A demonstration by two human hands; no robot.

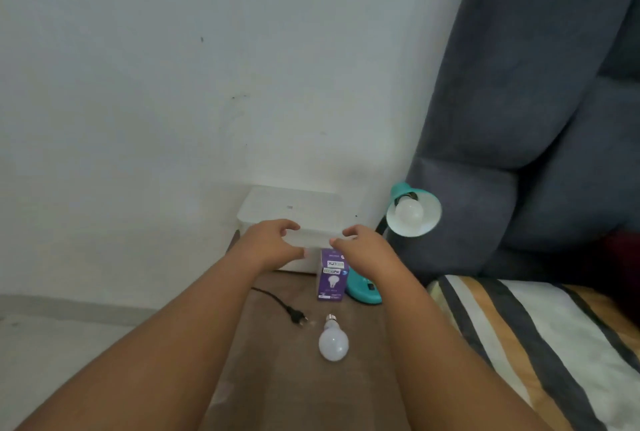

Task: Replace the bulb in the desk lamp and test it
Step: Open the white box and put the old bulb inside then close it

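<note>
Here, left hand (273, 243) and right hand (363, 252) curled at edge of white box (294, 209), grip unclear, bulb (333, 344) on tabletop (277, 378) nearby

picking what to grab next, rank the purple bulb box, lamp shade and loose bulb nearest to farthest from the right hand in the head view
1. purple bulb box, just under the right hand, which holds the white box by its edge.
2. lamp shade, off to its right.
3. loose bulb, on the brown surface, nearer the camera.

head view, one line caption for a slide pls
Left hand and right hand reach toward a white box; purple bulb carton, loose bulb and teal lamp sit nearby.
</note>
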